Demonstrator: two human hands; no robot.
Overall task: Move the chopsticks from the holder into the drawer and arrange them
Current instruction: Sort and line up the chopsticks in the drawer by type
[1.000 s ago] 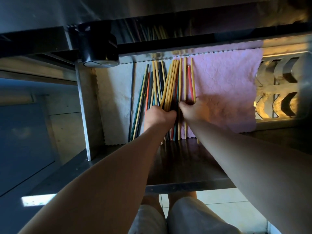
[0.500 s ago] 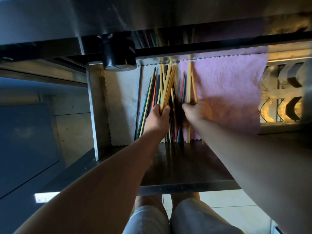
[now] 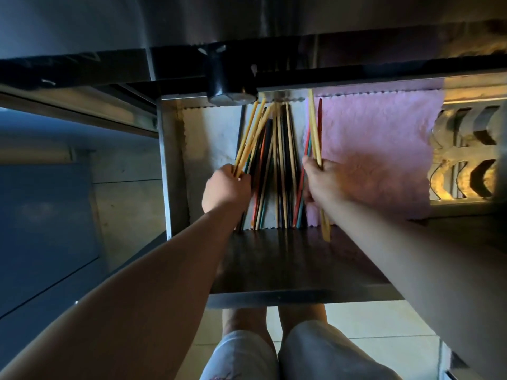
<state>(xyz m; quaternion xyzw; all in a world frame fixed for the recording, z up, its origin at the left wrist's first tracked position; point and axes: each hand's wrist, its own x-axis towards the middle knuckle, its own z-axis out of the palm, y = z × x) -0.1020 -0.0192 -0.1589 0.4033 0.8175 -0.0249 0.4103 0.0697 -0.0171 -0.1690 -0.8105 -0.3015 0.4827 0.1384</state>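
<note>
1. Big change here: the pile is split. A second ago both hands sat close together on one bunch; now my left hand (image 3: 226,187) has swung a fistful of yellow chopsticks (image 3: 251,138) out to the left, fanned at a tilt.
2. My right hand (image 3: 322,182) is closed round another yellow pair (image 3: 314,133), pulled right onto the pink cloth (image 3: 384,149), with a red stick just beside it.
3. Between the hands the remaining chopsticks (image 3: 277,171) lie loose on the white liner (image 3: 211,144) in the drawer (image 3: 296,297): dark, red, teal and tan mixed.
4. I read that as sorting by colour well under way, yellows first; the holder itself I can't clearly pick out.
5. Materials: slim, smooth, straight sticks, likely slippery in a bunch; the cloth looks nubbly and soft, with a pinked edge; the drawer is brushed steel, hard and reflective.
</note>
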